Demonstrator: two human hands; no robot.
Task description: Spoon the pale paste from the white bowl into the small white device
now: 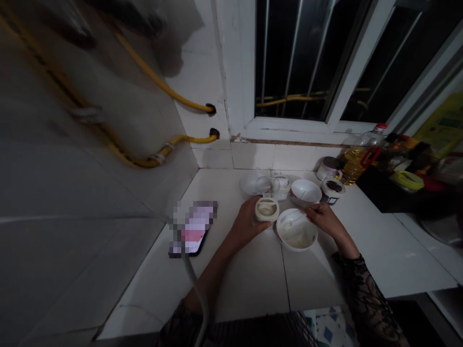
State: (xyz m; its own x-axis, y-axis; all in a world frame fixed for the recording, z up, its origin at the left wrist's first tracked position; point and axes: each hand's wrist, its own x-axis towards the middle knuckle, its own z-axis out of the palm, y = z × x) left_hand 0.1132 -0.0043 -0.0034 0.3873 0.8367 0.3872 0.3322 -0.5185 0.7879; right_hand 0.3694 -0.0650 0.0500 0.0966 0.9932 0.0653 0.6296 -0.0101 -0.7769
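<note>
1. The left hand (249, 222) was curled around a round clear tub (266, 210) with a cream rim, its fingers wrapped on the side, at about the middle of the white tiled table (253, 284). (Whether the tub touched the table could not be told.)
2. The right hand (324, 218) stood at 3 o'clock from the tub, with thumb and fingers pinched on what seemed a pale spoon (292, 221), too dim to be sure. Its far end lay over a white bowl (296, 247) smeared with creamy residue.
3. Seen from the hands, a second white bowl (306, 192) sat at 12 o'clock, a clear glass (263, 185) at 11, a dark-filled jar (333, 189) and a bottle of yellow oil (356, 165) at 1, and a pixelated phone (191, 227) at 9.
4. A damp rim could let the tub slip from the one-sided grip and drop onto the bowl. A quick flick of the spoon could spatter residue toward the phone, and a swung wrist could knock the glass or the second bowl, which stood close together.
</note>
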